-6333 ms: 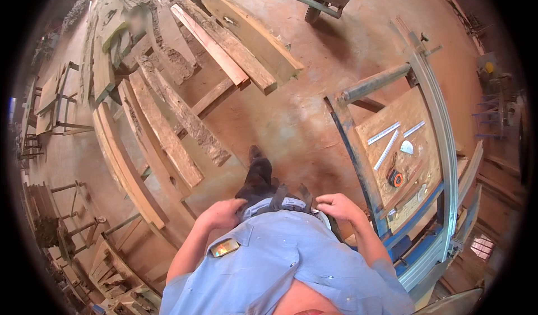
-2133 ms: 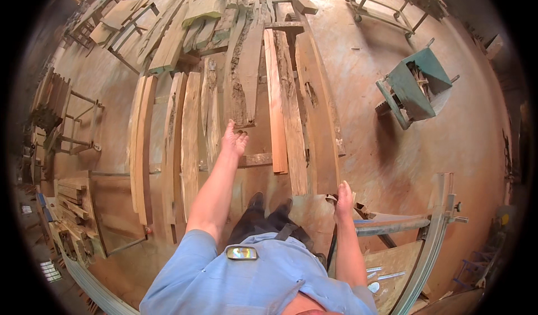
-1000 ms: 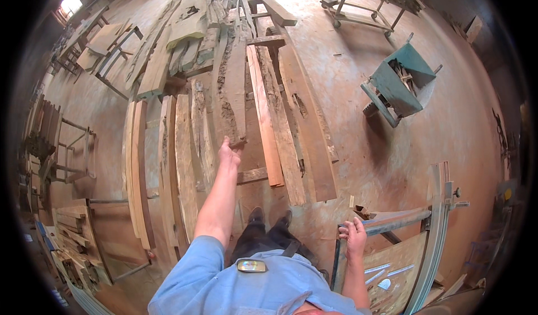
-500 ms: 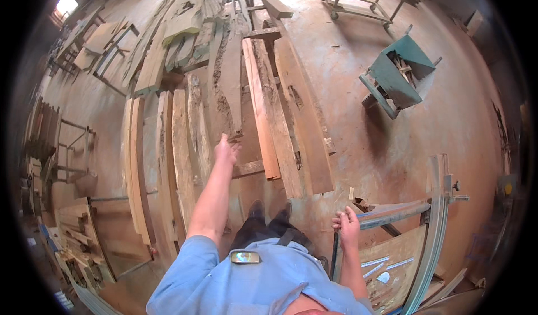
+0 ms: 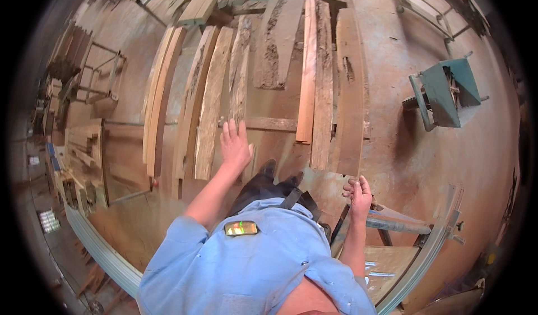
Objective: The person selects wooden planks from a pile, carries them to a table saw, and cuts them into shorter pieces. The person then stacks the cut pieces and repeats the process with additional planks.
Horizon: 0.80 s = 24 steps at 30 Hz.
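Note:
My left hand (image 5: pixel 236 147) reaches forward with its fingers stretched out and apart, at the near end of a narrow rough board (image 5: pixel 241 63). Whether the fingertips touch the wood I cannot tell. Just left of it lies another rough-edged board (image 5: pixel 214 102). Ahead and to the right is a wide greyish plank (image 5: pixel 280 40) with a crumbly, decayed edge. My right hand (image 5: pixel 358 191) hangs loosely curled with gaps between its fingers and nothing visible in it. It is close to the near end of a broad brown board (image 5: pixel 349 91).
A reddish plank (image 5: pixel 306 74) and a rough board (image 5: pixel 322 91) lie side by side over a crossbar (image 5: pixel 266 123). At right stand a green metal cart (image 5: pixel 440 93) and, nearer, a metal-railed bench (image 5: pixel 400 225). More boards (image 5: pixel 162 102) lie at left.
My left hand has come away from the wide plank's end, moving left and nearer to the narrow rough board. The view has shifted, and my right hand stays loosely curled.

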### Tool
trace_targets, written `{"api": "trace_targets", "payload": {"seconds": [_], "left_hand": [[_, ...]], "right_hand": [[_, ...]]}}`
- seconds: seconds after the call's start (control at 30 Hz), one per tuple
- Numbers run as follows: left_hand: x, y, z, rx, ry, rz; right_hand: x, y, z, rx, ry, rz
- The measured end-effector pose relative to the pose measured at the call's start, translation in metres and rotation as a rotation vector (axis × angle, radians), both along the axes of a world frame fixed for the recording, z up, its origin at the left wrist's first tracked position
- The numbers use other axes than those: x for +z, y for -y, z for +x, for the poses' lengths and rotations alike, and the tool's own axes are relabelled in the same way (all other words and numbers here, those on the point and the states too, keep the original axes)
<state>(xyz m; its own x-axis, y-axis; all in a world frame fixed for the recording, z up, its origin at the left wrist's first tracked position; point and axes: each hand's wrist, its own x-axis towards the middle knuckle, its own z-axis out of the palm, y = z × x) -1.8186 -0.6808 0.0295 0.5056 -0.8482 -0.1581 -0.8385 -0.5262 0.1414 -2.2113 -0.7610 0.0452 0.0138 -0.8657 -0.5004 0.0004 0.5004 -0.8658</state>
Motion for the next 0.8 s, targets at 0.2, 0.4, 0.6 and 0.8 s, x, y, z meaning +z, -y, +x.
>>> {"api": "trace_targets", "payload": {"seconds": [0.2,0.4,0.6,0.8], "left_hand": [[-0.002,-0.004,-0.009,0.15,0.027,-0.041],[0.001,-0.009,-0.01,0.289,-0.152,-0.024],[0.007,-0.014,0.022,0.325,-0.122,-0.123],[0.01,0.004,0.035,0.256,0.058,-0.118]], "right_hand": [[0.001,-0.004,-0.009,-0.042,0.048,0.025],[-0.007,-0.012,-0.045,-0.037,0.151,0.064],[0.001,-0.007,-0.033,0.003,-0.009,0.078],[-0.013,-0.017,-0.035,0.104,0.025,0.082]]}}
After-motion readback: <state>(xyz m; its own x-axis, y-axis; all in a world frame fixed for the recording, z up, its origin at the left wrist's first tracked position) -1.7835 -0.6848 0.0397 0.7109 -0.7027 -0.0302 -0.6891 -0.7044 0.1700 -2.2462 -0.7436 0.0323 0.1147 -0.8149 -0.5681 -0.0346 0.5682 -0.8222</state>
